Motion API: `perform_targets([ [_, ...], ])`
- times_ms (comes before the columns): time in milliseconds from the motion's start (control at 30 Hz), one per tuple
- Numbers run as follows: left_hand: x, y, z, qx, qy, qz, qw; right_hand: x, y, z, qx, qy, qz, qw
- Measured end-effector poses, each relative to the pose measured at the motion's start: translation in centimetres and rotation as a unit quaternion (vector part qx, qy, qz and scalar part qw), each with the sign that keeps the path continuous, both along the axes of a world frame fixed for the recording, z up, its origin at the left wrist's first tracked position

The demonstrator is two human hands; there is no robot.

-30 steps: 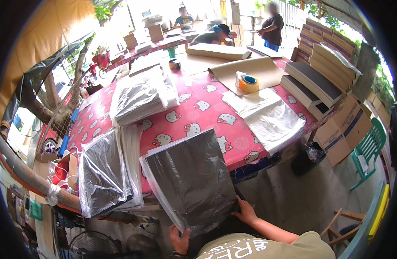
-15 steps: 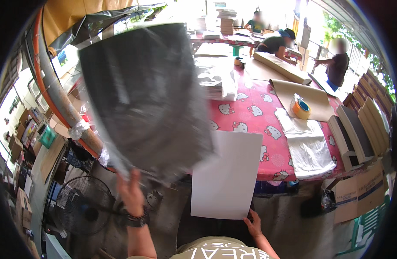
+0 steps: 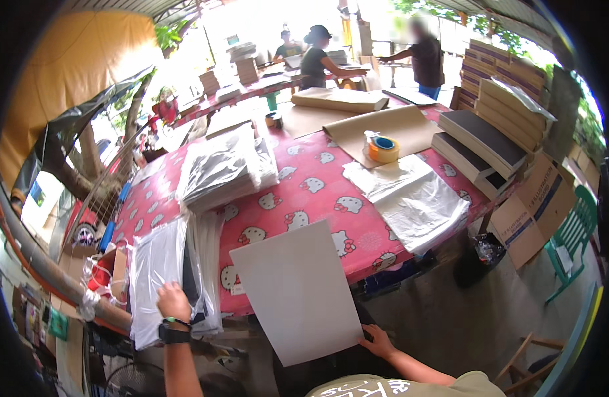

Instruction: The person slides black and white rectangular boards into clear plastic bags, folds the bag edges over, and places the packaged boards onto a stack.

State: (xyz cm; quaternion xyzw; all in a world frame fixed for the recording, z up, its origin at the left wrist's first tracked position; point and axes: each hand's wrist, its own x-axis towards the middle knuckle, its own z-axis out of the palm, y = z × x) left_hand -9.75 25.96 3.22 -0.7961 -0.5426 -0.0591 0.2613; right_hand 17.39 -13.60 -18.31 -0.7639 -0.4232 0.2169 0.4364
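A white board (image 3: 294, 288) lies tilted over the table's near edge, its lower part jutting toward me. My right hand (image 3: 379, 342) grips the board's lower right corner, thumb and fingers closed on its edge. At the left, my left hand (image 3: 174, 303) is on a clear plastic sleeve (image 3: 157, 255) around a white-faced board, fingers curled in at the film; the fingertips are partly hidden. Beside and under it lie more plastic-wrapped boards (image 3: 208, 264), with a dark face showing between them. Farther back sits a stack of wrapped boards (image 3: 221, 162).
On the pink patterned table (image 3: 304, 188) are flattened plastic sleeves (image 3: 410, 205), tape rolls (image 3: 384, 151) and brown paper (image 3: 377, 126). Thick dark-topped blocks (image 3: 486, 142) stand at the right, near a green chair (image 3: 572, 238). A slanting pipe (image 3: 59, 278) runs at the left. Several people work beyond.
The dark plastic-wrapped board my left hand held up is no longer raised; that hand is now down at the wrapped boards on the left. My view has turned. My right hand still holds the white board.
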Motion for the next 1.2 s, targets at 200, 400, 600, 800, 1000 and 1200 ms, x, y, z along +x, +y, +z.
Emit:
perform_targets([
  [200,4.3,-0.6,-2.2,-0.141,-0.102,-0.047,0.984,0.5,-0.8,-1.6,0.037,-0.056,-0.017,0.998],
  [400,0.6,-3.2,-1.1,-0.101,-0.258,-0.180,0.944,0.2,0.4,0.3,-0.024,0.007,-0.010,1.000],
  [600,-0.4,-11.5,-0.7,-0.169,-0.493,-0.152,0.840,1.2,0.7,-1.2,0.068,-0.056,-0.029,0.996],
  [800,3.6,-18.9,-11.3,-0.287,-0.625,-0.184,0.703,7.9,3.0,7.6,0.240,-0.065,-0.181,0.952],
  [1000,5.8,-20.2,-20.9,-0.370,-0.660,-0.123,0.642,17.2,3.7,13.8,0.154,-0.318,-0.287,0.890],
  [1200,6.5,-19.0,-21.1,-0.455,-0.700,-0.085,0.543,21.0,5.0,12.2,-0.068,-0.360,-0.242,0.899],
])
